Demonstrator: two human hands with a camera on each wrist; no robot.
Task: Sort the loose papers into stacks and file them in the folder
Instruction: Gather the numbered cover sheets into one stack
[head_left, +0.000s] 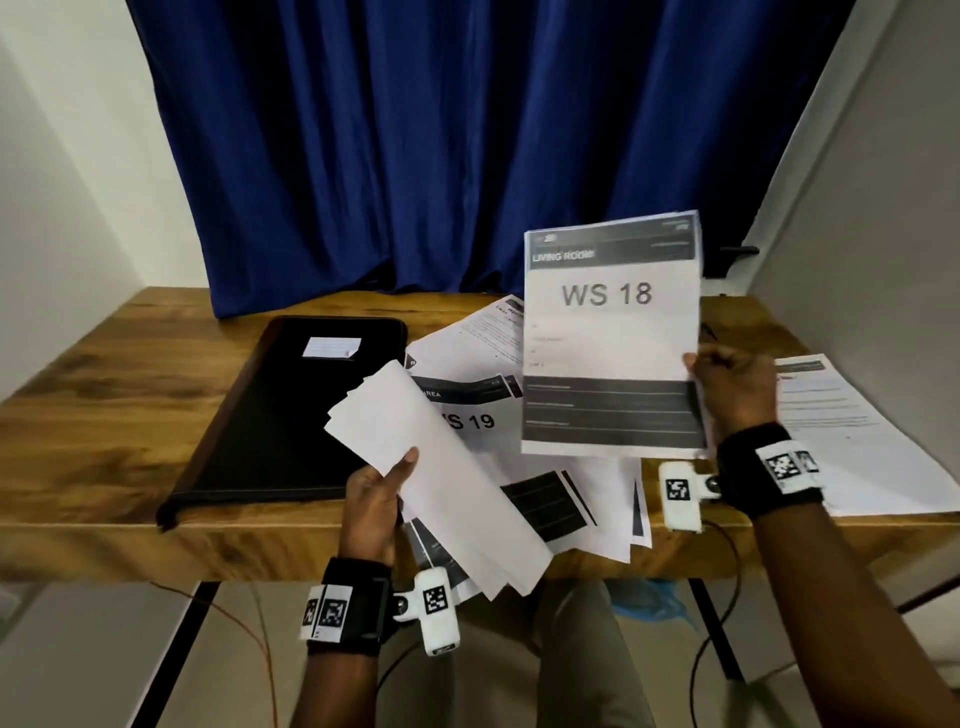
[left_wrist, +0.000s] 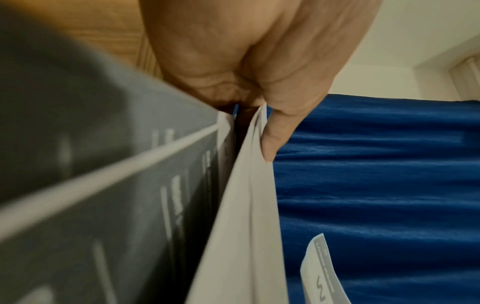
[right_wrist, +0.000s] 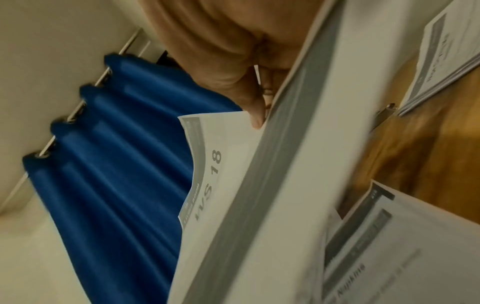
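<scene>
My right hand (head_left: 727, 384) pinches the right edge of an upright stack of sheets headed "WS 18" (head_left: 610, 332), raised above the table; the same WS 18 stack (right_wrist: 215, 185) shows edge-on in the right wrist view. My left hand (head_left: 379, 493) grips a tilted bundle of blank-backed sheets (head_left: 441, 478) over the table's front edge, thumb on top; that bundle (left_wrist: 241, 226) fills the left wrist view. Loose printed papers, one marked "WS 19" (head_left: 478, 415), lie spread mid-table. A shut black folder (head_left: 296, 405) lies flat at the left.
A separate paper stack (head_left: 852, 431) lies at the table's right end. The wooden table (head_left: 104, 395) backs onto a blue curtain (head_left: 441, 145). Cables hang below the front edge near my knees.
</scene>
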